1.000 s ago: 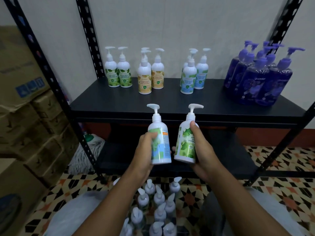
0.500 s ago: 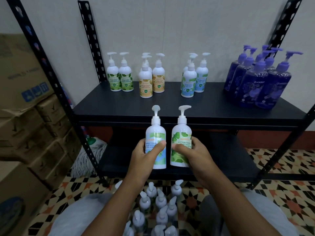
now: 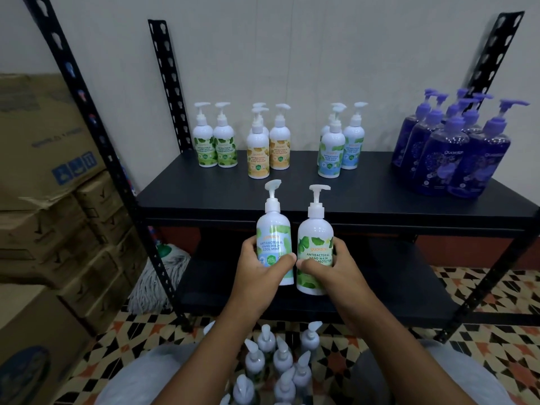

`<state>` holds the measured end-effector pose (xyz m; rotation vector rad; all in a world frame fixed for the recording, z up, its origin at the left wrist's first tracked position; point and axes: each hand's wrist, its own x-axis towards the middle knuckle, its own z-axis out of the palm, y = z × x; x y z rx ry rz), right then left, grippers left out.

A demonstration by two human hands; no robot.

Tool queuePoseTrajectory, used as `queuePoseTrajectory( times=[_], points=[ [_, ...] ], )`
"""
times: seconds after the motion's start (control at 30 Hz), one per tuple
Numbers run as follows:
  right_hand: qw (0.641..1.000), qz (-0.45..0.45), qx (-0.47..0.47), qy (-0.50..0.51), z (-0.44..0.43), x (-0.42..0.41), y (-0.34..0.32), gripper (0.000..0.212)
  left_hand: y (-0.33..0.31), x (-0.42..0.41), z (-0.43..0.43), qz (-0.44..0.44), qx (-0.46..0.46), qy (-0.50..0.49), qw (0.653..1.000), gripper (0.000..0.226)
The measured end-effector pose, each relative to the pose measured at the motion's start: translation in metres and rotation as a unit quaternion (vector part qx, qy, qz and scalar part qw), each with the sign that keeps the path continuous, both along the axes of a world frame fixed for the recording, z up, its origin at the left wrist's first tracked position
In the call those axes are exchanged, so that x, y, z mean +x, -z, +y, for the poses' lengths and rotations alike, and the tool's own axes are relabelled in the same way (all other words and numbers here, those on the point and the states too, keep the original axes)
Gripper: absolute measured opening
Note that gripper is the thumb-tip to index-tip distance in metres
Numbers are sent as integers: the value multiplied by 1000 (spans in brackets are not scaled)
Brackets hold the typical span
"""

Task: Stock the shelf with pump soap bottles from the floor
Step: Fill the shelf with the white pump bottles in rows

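Both bottles have straightened upright, side by side. Fingers of the left hand (image 3: 257, 268) wrap the Cool Mint bottle (image 3: 273, 232), those of the right hand (image 3: 339, 270) the green-leaf bottle (image 3: 315, 241), just before the front edge of the shelf (image 3: 365, 200). Matching rows lie crosswise: Cool Mint row (image 3: 340, 150) back-right, green row (image 3: 214, 144) back-left; floor bottles (image 3: 280, 361) stand beneath the wrists.

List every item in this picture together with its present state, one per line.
left hand, grips the cool mint bottle
right hand, grips the green-leaf bottle
cool mint bottle, upright, held before the shelf
green-leaf bottle, upright, held beside it
white bottles, upright on shelf, three groups
purple bottles, upright on shelf, right end
floor bottles, upright, clustered
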<state>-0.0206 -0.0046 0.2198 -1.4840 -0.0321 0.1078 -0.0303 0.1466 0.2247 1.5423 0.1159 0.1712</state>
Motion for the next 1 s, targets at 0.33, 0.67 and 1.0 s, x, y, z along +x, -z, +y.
queuePoseTrajectory(
  times=[0.33,0.67,1.0],
  points=[
    [995,-90,-45,-1,65,71,-66,49,-54,68,72,-113,4,-99,989,47],
    [983,-148,-105,-22,181,165,-79,61,-62,98,180,-140,9,-202,969,46],
    [971,-182,-151,-33,223,212,-52,39,-42,109,208,-98,17,-217,971,49]
  ],
)
